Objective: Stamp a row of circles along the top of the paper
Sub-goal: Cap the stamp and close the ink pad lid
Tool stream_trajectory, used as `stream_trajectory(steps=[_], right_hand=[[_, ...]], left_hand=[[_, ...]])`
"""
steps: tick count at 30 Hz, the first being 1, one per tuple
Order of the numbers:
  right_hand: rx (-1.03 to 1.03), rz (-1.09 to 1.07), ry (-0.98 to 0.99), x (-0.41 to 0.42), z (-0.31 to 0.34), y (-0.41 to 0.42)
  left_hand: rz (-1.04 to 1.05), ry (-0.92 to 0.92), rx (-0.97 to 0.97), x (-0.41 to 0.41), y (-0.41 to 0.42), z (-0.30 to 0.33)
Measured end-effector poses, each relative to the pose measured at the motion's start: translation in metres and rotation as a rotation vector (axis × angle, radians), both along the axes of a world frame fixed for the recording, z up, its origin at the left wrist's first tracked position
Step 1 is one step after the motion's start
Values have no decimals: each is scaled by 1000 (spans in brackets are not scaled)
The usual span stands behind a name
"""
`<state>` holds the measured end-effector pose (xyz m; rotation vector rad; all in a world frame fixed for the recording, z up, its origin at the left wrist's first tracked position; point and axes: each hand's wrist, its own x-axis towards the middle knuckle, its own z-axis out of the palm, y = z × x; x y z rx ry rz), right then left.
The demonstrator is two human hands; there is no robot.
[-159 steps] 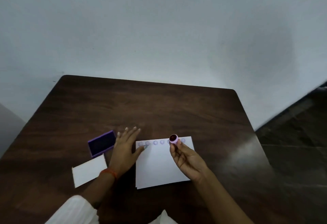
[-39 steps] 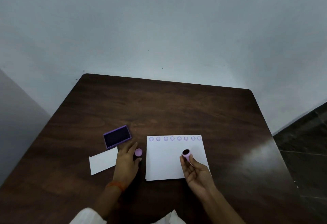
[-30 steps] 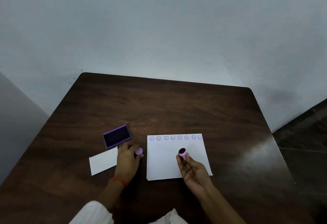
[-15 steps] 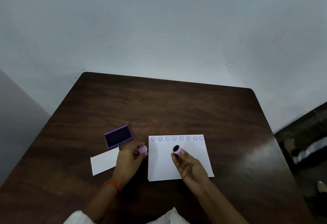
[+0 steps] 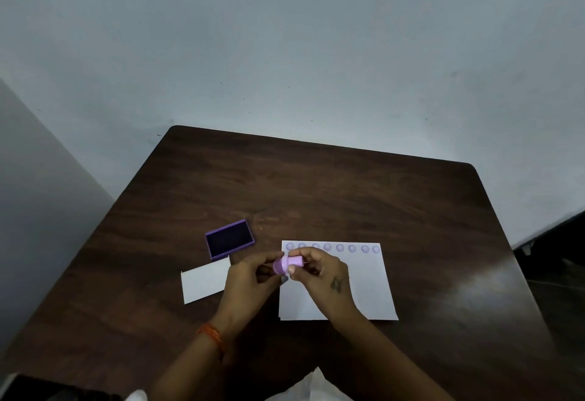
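A white sheet of paper lies on the dark wooden table, with a row of several purple stamped circles along its top edge. Above the sheet's left edge both hands meet. My right hand pinches the small pink round stamp. My left hand holds the purple cap pressed against the stamp's end. An open purple ink pad sits to the left of the paper.
A small white card lies left of my hands, just below the ink pad. The table's far edge meets a pale wall. Dark floor shows beyond the right edge.
My hands came together from either side of the paper's left edge. The cap in my left hand now touches the stamp in my right hand, which has turned sideways.
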<state>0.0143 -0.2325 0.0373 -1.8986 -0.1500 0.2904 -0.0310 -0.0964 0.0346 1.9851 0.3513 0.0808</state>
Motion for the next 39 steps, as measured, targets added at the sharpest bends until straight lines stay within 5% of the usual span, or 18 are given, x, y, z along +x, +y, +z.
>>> stream_trajectory(steps=[14, 39], right_hand=[[-24, 184, 84, 10, -2, -1], [105, 127, 229, 5, 0, -8]], left_hand=[[2, 49, -77, -5, 8, -1], [1, 56, -186, -13, 12, 0]])
